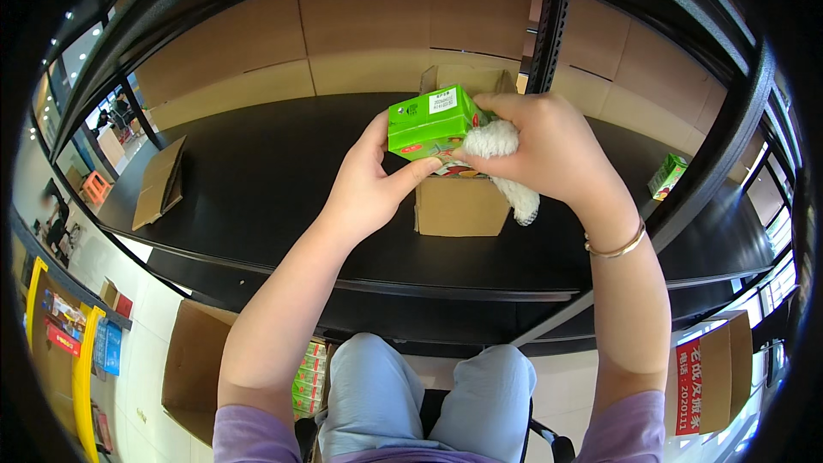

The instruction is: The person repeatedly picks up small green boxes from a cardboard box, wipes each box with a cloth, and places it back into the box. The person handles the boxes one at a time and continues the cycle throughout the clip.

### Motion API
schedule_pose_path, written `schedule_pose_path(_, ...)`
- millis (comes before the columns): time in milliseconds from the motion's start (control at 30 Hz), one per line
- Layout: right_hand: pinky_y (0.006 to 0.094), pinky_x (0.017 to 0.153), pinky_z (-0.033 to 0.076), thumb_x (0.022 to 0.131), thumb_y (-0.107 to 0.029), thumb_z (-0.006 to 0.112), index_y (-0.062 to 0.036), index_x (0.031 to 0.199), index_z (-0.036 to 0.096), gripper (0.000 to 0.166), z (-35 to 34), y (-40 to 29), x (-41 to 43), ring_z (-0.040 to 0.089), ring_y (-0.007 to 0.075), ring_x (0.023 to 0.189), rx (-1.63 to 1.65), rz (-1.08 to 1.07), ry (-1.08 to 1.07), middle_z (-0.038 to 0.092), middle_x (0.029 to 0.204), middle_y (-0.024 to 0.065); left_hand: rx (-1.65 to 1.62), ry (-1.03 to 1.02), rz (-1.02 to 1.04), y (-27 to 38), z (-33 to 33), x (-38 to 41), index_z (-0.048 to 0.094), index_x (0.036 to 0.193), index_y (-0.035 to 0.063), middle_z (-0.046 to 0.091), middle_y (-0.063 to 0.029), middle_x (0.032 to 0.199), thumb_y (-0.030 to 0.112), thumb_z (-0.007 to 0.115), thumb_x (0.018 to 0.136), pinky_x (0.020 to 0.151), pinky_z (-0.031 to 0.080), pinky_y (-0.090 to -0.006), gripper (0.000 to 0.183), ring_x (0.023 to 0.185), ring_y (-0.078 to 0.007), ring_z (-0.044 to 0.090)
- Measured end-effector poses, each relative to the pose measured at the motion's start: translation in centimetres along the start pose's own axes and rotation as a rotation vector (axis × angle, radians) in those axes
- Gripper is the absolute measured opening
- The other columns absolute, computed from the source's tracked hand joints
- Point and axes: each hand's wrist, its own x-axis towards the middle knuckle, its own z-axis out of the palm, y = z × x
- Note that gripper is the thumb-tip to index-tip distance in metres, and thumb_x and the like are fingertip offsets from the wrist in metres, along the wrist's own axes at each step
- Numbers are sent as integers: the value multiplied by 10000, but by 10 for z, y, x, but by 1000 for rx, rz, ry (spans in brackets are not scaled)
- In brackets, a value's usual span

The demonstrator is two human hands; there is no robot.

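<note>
A green drink carton (421, 119) with printed sides and a white label is held up above the shelf. My left hand (373, 183) grips its left and lower side, thumb along the near bottom edge. A white fluffy cloth (492, 139) is pinched in my right hand (546, 145), pressed against the carton's right end, and one end of it hangs down. Directly below and behind the carton stands an open cardboard box (461, 207) on the black shelf (289, 186). My hands and the carton hide most of the box's inside.
Another green carton (669, 175) stands at the right, beyond a slanting metal post (707, 173). Folded cardboard (159, 183) rests at the shelf's left end. By my legs, a large cardboard box (196, 360) sits near several stacked green cartons (310, 379). A box with red printing (714, 376) is at lower right.
</note>
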Motion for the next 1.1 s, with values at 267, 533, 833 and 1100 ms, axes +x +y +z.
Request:
schedule_pose_path(267,322,584,493,656,-455,692,11,800,648,490,6,7,12,625,277,619,233,261,-240,617,667,184,49,-46,-2,-6,-9,9,440,1212,-8,555,-124,1123,188,650,794,953,349,-337,507,1061,-215,500)
schedule_pose_path(533,317,645,493,660,-471,673,38,899,618,565,13,16,7,636,256,686,339,325,-430,633,757,188,388,-92,56,-15,-10,8,395,1253,-4,512,-97,1159,147,648,795,960,336,-319,545,1069,-180,477)
schedule_pose_path(833,316,698,487,667,-409,654,41,982,591,552,24,30,-7,628,285,779,412,318,-322,632,809,191,410,-157,-4,-7,-5,8,444,1221,82,518,-114,1106,123,662,745,965,327,-342,525,1078,-237,448)
schedule_pose_path(1100,367,692,492,642,-348,604,-8,916,625,437,22,11,-1,615,305,783,109,309,-457,628,833,191,628,-323,43,4,-18,20,571,1062,44,556,-80,1048,168,659,712,935,347,-351,382,1046,-255,456)
